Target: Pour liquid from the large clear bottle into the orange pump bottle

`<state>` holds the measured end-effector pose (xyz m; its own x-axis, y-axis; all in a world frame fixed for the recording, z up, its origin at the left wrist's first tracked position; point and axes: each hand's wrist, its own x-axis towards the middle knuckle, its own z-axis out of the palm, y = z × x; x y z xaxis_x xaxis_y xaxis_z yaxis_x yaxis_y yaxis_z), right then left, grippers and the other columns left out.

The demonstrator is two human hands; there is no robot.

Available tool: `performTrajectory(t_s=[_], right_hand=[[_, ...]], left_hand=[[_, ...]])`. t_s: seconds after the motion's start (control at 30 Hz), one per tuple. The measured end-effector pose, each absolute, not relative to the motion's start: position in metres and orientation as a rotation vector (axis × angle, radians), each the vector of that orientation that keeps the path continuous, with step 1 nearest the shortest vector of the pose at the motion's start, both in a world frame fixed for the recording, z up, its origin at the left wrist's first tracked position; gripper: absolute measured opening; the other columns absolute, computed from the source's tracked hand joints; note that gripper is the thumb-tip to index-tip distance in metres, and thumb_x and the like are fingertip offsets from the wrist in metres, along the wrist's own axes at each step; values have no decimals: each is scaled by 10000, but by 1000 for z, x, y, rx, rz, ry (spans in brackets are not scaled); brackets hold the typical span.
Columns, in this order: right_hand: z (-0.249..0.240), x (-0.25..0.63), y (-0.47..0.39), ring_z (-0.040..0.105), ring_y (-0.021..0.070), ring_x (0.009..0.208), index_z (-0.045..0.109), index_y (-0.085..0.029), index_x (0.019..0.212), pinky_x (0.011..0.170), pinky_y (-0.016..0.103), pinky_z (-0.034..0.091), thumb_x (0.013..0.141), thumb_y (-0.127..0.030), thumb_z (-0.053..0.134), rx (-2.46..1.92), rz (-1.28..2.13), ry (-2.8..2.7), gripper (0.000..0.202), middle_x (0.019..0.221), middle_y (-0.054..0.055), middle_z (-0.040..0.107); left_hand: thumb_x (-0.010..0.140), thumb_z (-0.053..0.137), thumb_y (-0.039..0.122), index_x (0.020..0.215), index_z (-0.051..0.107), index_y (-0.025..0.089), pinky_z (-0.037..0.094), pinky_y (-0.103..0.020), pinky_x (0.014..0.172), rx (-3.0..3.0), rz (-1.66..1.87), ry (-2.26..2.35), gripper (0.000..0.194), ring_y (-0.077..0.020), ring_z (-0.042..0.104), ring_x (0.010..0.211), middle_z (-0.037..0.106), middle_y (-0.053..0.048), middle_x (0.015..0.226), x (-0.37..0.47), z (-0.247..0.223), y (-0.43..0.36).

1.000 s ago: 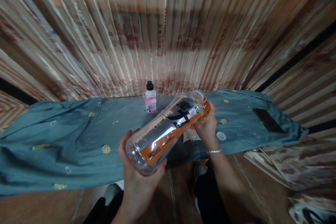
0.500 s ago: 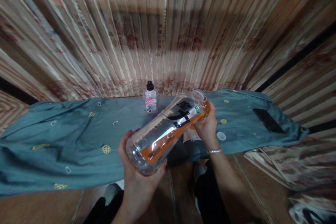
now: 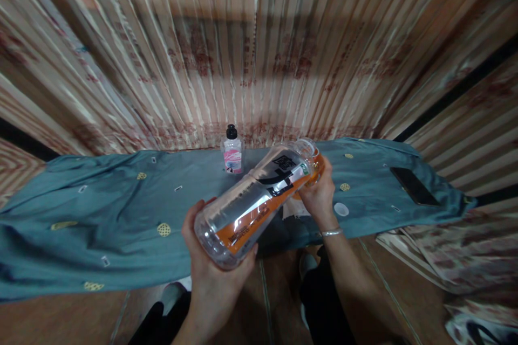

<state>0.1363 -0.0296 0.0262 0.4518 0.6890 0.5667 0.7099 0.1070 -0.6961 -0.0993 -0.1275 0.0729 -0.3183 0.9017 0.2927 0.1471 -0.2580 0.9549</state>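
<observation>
- Your left hand (image 3: 216, 275) is curled around the base of the large clear bottle (image 3: 253, 202), its fingers spread to the width of the plastic on both sides.
- Your right hand (image 3: 319, 194) is closed around an orange see-through item (image 3: 318, 168) beside the bottle's neck; what that item is, and how far your fingers wrap it, you cannot tell from here.
- The large clear bottle lies at a slant between your two hands, in front of the middle of the desk (image 3: 121, 194). Its base points toward you and the near edge, its neck toward the far edge and the right end.
- You can see dark lettering and an orange band along its side; its mouth sits right by the orange item, and whether the two touch is hard to make out.
- A small bottle (image 3: 232, 155) with a pink label and a black cap stands upright near the far edge of the desk, just past the large one.
- Below your right hand, a pale sheet (image 3: 296, 209) lies partly hidden near the near edge.
- A white disc (image 3: 341, 209) lies flat just to the right of your right wrist, close to the near edge.
- A dark phone (image 3: 413, 186) lies toward the right end of the desk, well apart from both hands.
- Beyond the far edge hangs a patterned curtain (image 3: 251, 54).
</observation>
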Motion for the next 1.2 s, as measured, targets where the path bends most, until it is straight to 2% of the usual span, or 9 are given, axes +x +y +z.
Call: performTrajectory(t_s=[0.27,0.6,0.7,0.93,1.2], right_hand=[[28,135,-31,704,340,1099,436,-136,1387,916,478,587,678,-513,747,-1600,13,-1231,861,1239,198,692],[26,135,-29,690,337,1122,430,-151,1386,920,473,578,703,-486,738,-1581,-13,-1245,821,1255,192,683],[27,135,-30,689,333,1123,429,-154,1389,920,474,578,722,-493,727,-1571,-17,-1248,805,1254,188,684],[29,135,-31,702,334,1108,432,-146,1393,917,472,584,717,-518,726,-1602,-7,-1250,826,1246,191,693],[28,135,-30,693,333,1122,418,-148,1399,930,471,579,719,-508,724,-1594,-10,-1249,828,1257,191,685]], left_hand=[[568,906,317,1379,435,293,559,-438,1022,1189,1579,1432,938,-274,665,1158,587,-70,1282,-94,89,-132],[564,907,341,1386,438,291,596,-450,956,1294,1629,1404,947,-289,686,1117,595,-75,1270,-98,77,-128],[574,902,322,1379,438,288,555,-453,1027,1219,1584,1430,930,-283,661,1179,587,-76,1304,-96,84,-131],[567,899,301,1368,421,305,511,-481,1081,1168,1569,1409,933,-285,632,1238,573,-67,1336,-93,92,-132],[561,900,315,1368,427,308,525,-481,1067,1167,1575,1410,936,-288,641,1221,575,-66,1336,-93,91,-131]])
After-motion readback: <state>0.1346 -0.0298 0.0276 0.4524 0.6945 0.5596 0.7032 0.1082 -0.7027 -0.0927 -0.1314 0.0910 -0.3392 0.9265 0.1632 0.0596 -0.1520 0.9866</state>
